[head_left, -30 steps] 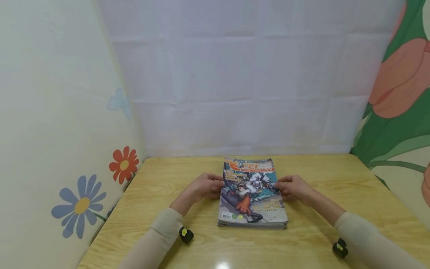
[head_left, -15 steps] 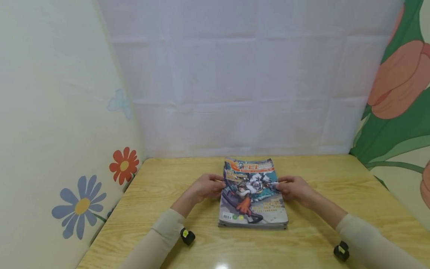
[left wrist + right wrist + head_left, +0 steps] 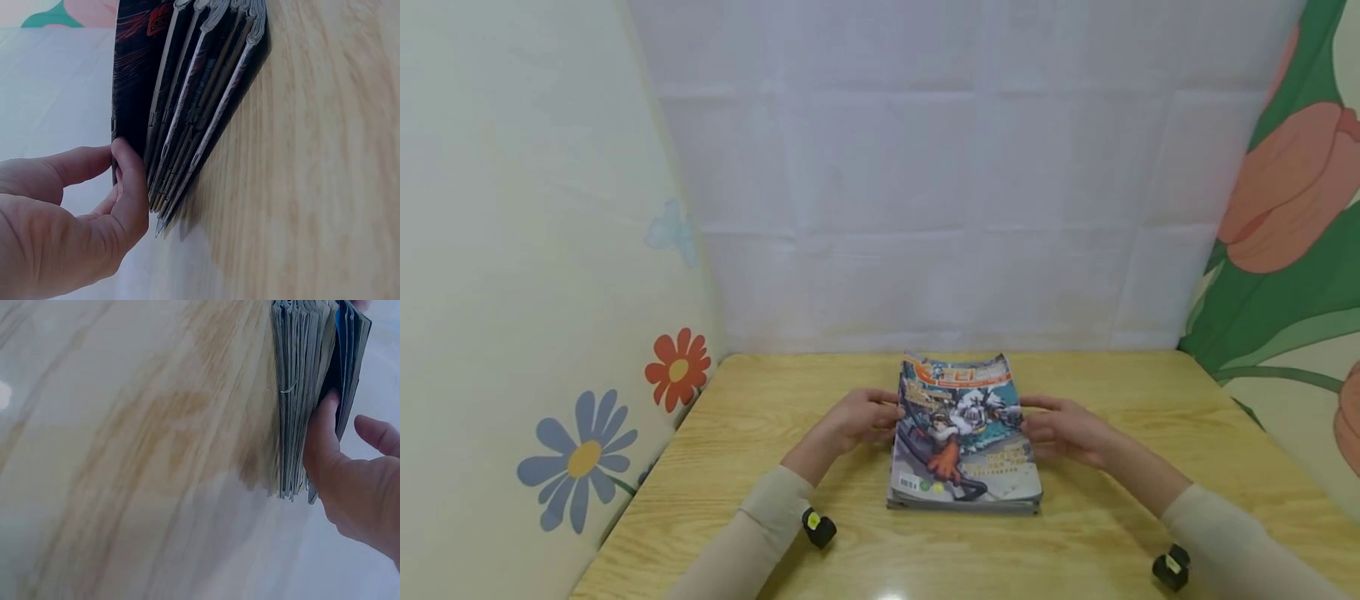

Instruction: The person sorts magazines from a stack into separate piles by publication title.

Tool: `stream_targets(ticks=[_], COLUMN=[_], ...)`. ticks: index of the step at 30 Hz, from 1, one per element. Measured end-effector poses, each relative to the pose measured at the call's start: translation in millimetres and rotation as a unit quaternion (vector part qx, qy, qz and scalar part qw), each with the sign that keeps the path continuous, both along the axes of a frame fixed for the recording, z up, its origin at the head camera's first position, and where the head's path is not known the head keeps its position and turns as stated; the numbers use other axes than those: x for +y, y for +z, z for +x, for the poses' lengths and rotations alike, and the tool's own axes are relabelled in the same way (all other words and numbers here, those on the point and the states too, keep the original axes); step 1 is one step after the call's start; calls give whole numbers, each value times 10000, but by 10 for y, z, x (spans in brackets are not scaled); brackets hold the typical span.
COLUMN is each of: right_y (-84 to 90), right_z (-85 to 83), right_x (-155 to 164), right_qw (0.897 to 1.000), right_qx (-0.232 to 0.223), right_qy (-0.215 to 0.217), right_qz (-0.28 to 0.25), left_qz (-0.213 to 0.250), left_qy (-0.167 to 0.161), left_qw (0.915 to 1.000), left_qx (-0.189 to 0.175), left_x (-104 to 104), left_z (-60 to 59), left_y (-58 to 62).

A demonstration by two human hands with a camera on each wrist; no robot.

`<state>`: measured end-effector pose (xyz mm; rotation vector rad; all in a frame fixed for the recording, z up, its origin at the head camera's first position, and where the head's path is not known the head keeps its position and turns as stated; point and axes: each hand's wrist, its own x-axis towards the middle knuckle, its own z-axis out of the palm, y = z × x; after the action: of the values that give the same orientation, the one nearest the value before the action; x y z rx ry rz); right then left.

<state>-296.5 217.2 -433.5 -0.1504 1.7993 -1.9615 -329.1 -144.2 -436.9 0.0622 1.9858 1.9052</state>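
Right hand (image 3: 350, 481) thumb under top magazine (image 3: 350, 356)

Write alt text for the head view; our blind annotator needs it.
A stack of magazines lies on a wooden table, with the left hand at its left edge and the right hand at its right. Floral panels flank a white backdrop.
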Motion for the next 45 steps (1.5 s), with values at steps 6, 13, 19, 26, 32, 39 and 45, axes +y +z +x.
stream_targets(ticks=[6,13,19,26,32,39,45], right_y=[38,6,-23,13,37,-14,-41], right_z=[17,7,15,-15,-35,-31,-8], right_x=[21,39,53,107,216,465,747], right_qw=[9997,9995,10000,9996,9989,9974,9947], right_qx=[-30,43,51,177,320,395,411], right_qy=[242,298,56,-207,-335,-542,-779], right_qz=[-52,-114,-22,48,100,263,521], left_qz=[4,71,139,153,137,136,396], left_qy=[11,43,-24,28,-120,-330,-509], left_qw=[10000,10000,9999,9998,9995,9992,9978], left_qx=[-30,1,0,109,256,153,-157], left_x=[-4,15,36,92,224,496,813], left_z=[8,32,45,20,-52,-152,-238], left_y=[26,77,102,172,248,283,283])
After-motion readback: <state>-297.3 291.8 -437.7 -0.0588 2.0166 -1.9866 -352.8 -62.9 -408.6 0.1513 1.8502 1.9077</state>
